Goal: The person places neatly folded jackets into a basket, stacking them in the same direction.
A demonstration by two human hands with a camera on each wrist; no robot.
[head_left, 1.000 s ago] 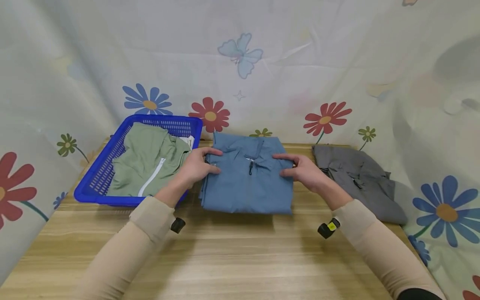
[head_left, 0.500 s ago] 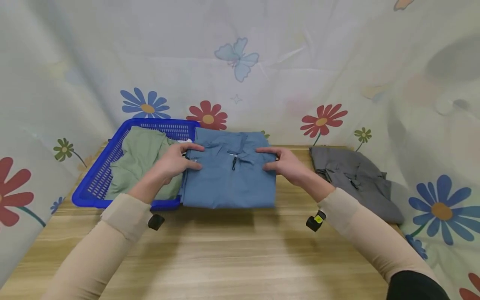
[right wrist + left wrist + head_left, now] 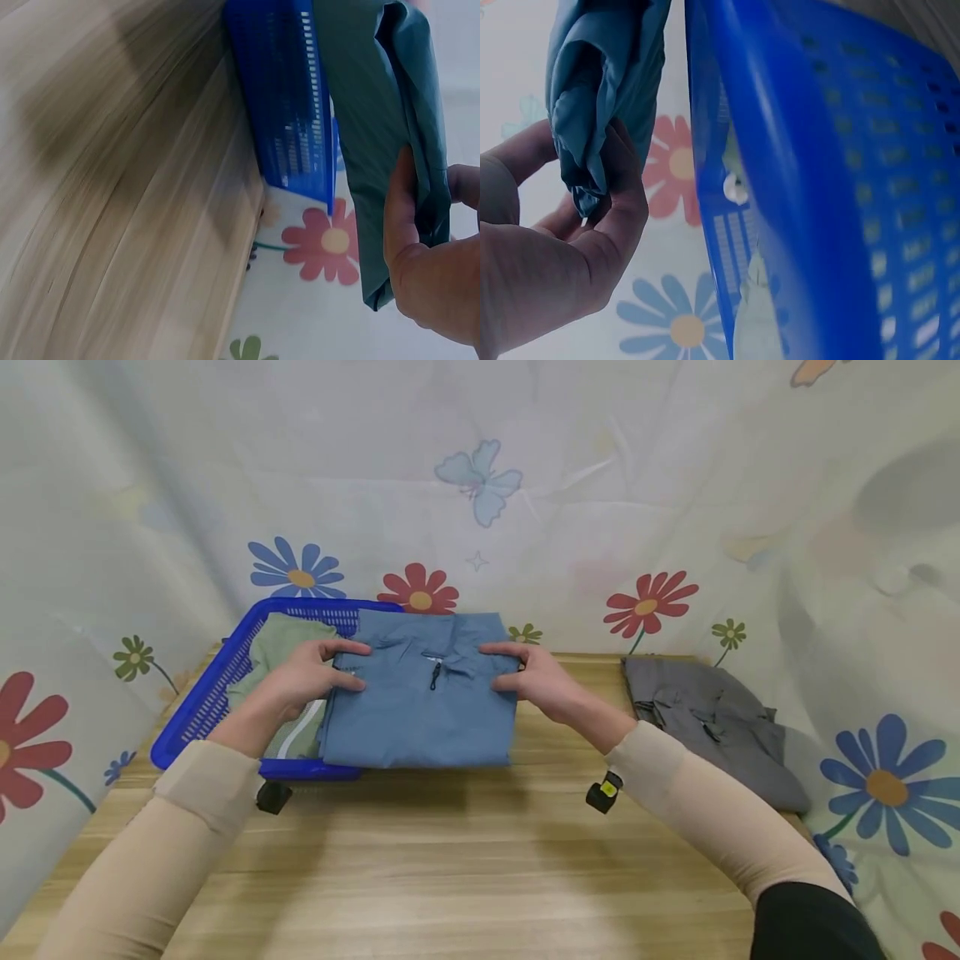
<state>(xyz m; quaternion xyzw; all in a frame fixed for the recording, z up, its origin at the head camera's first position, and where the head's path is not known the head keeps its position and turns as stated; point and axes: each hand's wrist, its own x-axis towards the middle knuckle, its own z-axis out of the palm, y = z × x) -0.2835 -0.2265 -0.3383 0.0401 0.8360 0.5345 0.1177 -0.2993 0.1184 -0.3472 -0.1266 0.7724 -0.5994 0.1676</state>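
Both hands hold a folded blue jacket [image 3: 420, 718] level above the table, its zipper pull facing up. My left hand [image 3: 303, 677] grips its left edge, thumb and a finger on top; in the left wrist view the fingers [image 3: 622, 195] curl round the layered fold of the blue jacket [image 3: 604, 82]. My right hand [image 3: 543, 681] pinches the right edge, and the right wrist view has the hand [image 3: 431, 262] with fingers on both sides of the cloth. The jacket partly overhangs the blue basket [image 3: 191, 718], in which a green zip-up garment [image 3: 281, 643] lies.
A folded grey garment [image 3: 712, 718] lies at the right of the wooden table [image 3: 420, 868]. Behind the table hangs a white curtain [image 3: 570, 527] printed with flowers and a butterfly. The basket's rim [image 3: 772, 150] stands up beside the left hand.
Both hands have carried the blue jacket to the left, from beside the basket to partly over it. It now covers more of the green garment. The grey garment stays put.
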